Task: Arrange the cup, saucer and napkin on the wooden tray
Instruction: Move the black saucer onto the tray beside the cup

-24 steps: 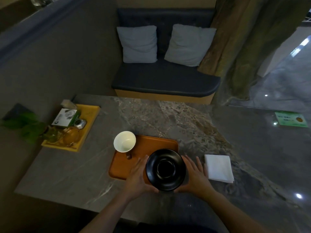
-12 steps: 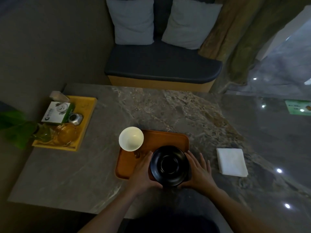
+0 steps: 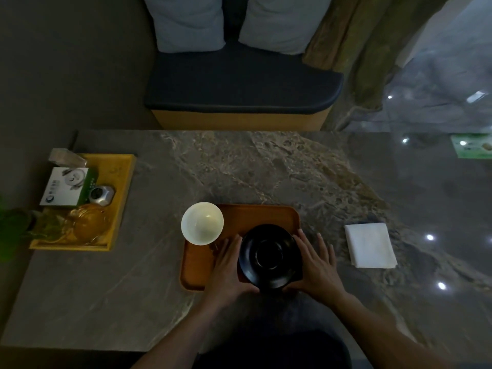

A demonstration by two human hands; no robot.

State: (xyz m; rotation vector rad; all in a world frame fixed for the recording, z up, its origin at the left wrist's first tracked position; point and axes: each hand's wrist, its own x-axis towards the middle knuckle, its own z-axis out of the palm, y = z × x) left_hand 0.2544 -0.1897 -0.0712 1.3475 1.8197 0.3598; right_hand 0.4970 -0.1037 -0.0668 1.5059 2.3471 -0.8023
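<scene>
The black saucer (image 3: 270, 255) sits over the right part of the wooden tray (image 3: 241, 217), near the edge closest to the person. The left hand (image 3: 226, 265) is flat against the saucer's left side and the right hand (image 3: 315, 263) is flat against its right side, so the saucer is held between the two hands. The fingers are stretched out and point away from the person, and the thumbs curl under the near rim. I cannot tell if the saucer rests on the tray or is lifted a little. The white cup (image 3: 202, 223) stands upright at the tray's far left corner, and its round top hangs a bit over the tray's left edge. It looks empty inside. It is close to the left hand but not touching it. The white napkin (image 3: 370, 245) is folded into a square and lies on the stone table (image 3: 266, 169), to the right of the tray and well apart from it. Far to the left on the table is a yellow tray (image 3: 121, 198) with a white and green box (image 3: 68, 186), a small silver thing (image 3: 101, 194) and a clear glass pot (image 3: 87, 223) on it. Behind the table is a dark bench (image 3: 239, 83) with two pale pillows (image 3: 189, 22).
</scene>
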